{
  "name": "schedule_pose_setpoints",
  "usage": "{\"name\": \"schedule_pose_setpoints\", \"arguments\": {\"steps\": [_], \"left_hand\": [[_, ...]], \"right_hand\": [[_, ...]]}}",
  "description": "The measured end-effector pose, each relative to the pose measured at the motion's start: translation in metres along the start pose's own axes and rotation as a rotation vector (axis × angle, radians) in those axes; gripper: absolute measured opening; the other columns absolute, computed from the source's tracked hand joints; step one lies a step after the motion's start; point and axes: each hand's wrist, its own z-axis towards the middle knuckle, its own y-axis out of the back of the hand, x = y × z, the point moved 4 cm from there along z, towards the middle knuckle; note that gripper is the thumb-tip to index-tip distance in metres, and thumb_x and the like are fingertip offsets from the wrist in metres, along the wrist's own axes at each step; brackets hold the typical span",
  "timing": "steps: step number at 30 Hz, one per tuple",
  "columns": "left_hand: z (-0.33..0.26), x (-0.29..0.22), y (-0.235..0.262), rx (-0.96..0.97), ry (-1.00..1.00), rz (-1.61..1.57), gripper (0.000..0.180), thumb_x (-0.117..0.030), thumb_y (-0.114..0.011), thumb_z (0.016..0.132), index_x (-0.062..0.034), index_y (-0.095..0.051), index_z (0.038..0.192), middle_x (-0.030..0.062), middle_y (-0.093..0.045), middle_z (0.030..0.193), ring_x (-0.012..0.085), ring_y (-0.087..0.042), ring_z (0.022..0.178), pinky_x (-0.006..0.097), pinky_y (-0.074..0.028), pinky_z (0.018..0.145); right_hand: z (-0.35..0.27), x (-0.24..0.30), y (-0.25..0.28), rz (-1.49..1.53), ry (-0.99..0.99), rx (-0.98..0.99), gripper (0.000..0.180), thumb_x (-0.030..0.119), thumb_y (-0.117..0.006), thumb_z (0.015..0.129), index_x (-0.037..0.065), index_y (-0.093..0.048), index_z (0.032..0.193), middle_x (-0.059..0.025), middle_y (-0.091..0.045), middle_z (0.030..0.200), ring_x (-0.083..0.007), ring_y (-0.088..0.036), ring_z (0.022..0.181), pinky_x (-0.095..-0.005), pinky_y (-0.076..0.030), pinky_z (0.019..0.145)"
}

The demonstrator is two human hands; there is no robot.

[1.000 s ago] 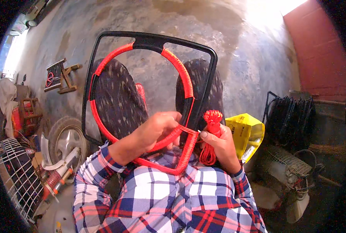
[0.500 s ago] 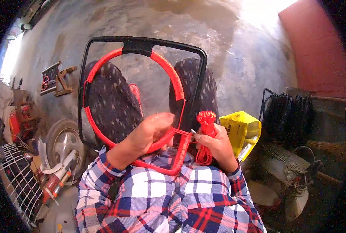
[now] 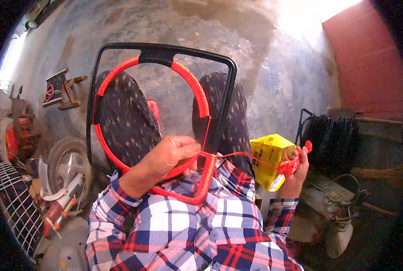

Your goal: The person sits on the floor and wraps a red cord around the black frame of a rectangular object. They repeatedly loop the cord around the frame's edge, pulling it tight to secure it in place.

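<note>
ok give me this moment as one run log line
left hand: pinches red-wrapped black metal frame | right hand: grip on red cord bundle, cord taut to frame | yellow bag beside

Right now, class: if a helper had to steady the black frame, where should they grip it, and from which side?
Grip the bare black top bar from the far side; it sticks out clear, while the left hand and red cord crowd the near edge.
</note>
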Motion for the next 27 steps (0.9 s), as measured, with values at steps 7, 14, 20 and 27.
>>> {"name": "schedule_pose_setpoints", "arguments": {"steps": [7,14,20,27], "left_hand": [[0.003,0.000,-0.003,0.003,0.019,0.050,0.027,-0.026,-0.055,0.100,-0.0014,-0.063,0.093,0.0062,-0.065,0.070,0.0097,-0.058,0.054,0.021,-0.046,0.051],[0.008,0.005,-0.004,-0.004,0.013,-0.074,0.027,-0.027,-0.053,0.100,-0.0017,-0.061,0.100,0.0069,-0.067,0.074,0.0116,-0.062,0.055,0.022,-0.049,0.049],[0.002,-0.008,0.003,-0.137,-0.465,-0.188,0.051,-0.043,-0.047,0.100,-0.0055,-0.045,0.134,0.0072,-0.058,0.117,0.0163,-0.057,0.100,0.034,-0.048,0.086],[-0.003,-0.010,-0.006,-0.278,-0.480,0.194,0.037,-0.002,-0.051,0.090,0.0006,-0.050,0.126,0.0089,-0.059,0.111,0.0159,-0.058,0.102,0.033,-0.047,0.094]], "right_hand": [[0.039,0.001,0.155,0.164,0.113,-0.406,0.036,0.033,-0.045,0.103,0.004,-0.061,0.119,-0.0123,-0.065,0.121,-0.0290,-0.061,0.112,-0.0445,-0.048,0.100],[-0.012,-0.024,-0.118,-0.443,0.179,0.182,0.040,0.010,-0.050,0.093,0.007,-0.049,0.133,-0.0062,-0.063,0.103,-0.0184,-0.065,0.090,-0.0323,-0.053,0.082],[-0.078,-0.054,-0.278,-1.418,0.955,0.882,0.033,0.007,-0.071,0.071,0.012,-0.068,0.103,-0.0100,-0.064,0.103,-0.0297,-0.065,0.088,-0.0369,-0.055,0.073],[-0.083,-0.088,-0.287,-1.545,1.272,0.966,0.046,0.018,-0.072,0.071,0.014,-0.061,0.115,-0.0041,-0.061,0.114,-0.0246,-0.059,0.108,-0.0418,-0.048,0.089]]}}
